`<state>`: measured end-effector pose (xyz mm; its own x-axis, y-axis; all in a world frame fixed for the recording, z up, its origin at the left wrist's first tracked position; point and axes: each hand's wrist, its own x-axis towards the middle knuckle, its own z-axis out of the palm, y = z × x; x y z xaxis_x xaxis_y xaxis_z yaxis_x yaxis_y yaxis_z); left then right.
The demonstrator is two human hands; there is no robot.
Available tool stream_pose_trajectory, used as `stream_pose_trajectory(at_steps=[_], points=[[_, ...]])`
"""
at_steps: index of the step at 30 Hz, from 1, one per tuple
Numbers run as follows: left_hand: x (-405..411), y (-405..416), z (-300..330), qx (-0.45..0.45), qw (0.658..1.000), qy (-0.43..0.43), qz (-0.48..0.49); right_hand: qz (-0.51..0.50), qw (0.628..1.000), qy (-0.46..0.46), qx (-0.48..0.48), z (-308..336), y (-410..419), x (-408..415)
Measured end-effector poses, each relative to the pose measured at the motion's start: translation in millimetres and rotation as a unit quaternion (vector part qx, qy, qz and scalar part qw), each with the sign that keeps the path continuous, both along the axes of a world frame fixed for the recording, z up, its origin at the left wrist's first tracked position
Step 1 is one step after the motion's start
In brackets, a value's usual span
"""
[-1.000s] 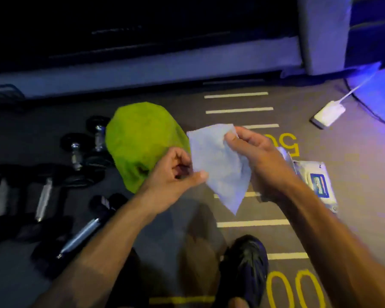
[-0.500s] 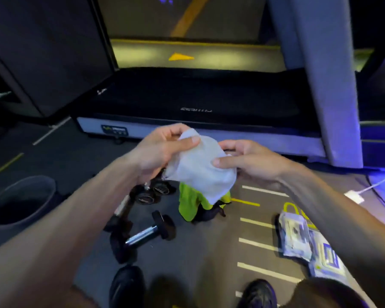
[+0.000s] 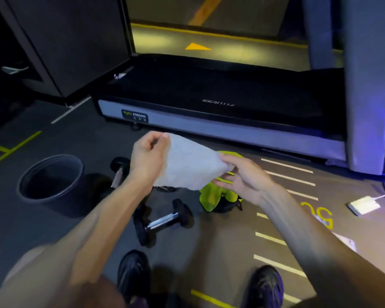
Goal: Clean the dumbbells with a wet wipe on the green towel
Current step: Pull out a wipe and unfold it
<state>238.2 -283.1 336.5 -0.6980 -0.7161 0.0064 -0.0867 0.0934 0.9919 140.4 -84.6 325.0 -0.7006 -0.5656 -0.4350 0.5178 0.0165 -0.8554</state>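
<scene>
A white, cloth-like wet wipe point(image 3: 188, 166) is stretched in the air above the floor, its long axis slanting down to the right. The left hand point(image 3: 147, 160) pinches its upper corner; the right hand point(image 3: 242, 177) grips its lower end. Beneath lie a crumpled lime-green towel point(image 3: 211, 197) and a black chrome-handled dumbbell point(image 3: 162, 221). The round dark bin point(image 3: 51, 181) looks empty.

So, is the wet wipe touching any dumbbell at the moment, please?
No, both hands, left hand and right hand, hold the wet wipe above the floor dumbbell.

Wipe opened out since last check
Your left hand point(image 3: 147, 158) and right hand point(image 3: 242, 176) have drawn the wet wipe point(image 3: 187, 165) wider and flatter
</scene>
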Motion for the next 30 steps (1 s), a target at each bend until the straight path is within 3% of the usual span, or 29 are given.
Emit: stream_pose_trajectory(at_steps=[6, 10, 15, 19, 23, 27, 30], points=[[-3, -8, -9, -0.014, 0.999, -0.024, 0.037, -0.084, 0.994, -0.051, -0.049, -7, -19, 12], [-2, -14, -19, 0.000, 0.997, -0.036, 0.061, -0.057, 0.992, -0.061, -0.090, 0, -26, 12], [-3, -22, -21, -0.062, 0.994, -0.058, 0.073, -0.138, 0.990, -0.011, -0.013, -12, -38, 6], [-5, -17, -20, -0.281, 0.959, -0.037, 0.008, -0.134, 0.990, 0.035, 0.021, -21, -53, 11], [-16, -2, -24, -0.387, 0.921, 0.010, -0.048, -0.111, 0.992, 0.065, 0.001, -18, -70, 19], [-24, 5, -25, -0.376, 0.920, -0.028, -0.112, -0.102, 0.994, 0.044, -0.022, -14, -73, 21], [-25, 3, -18, -0.311, 0.918, -0.059, -0.240, -0.098, 0.995, 0.024, -0.022, -16, -68, 13]])
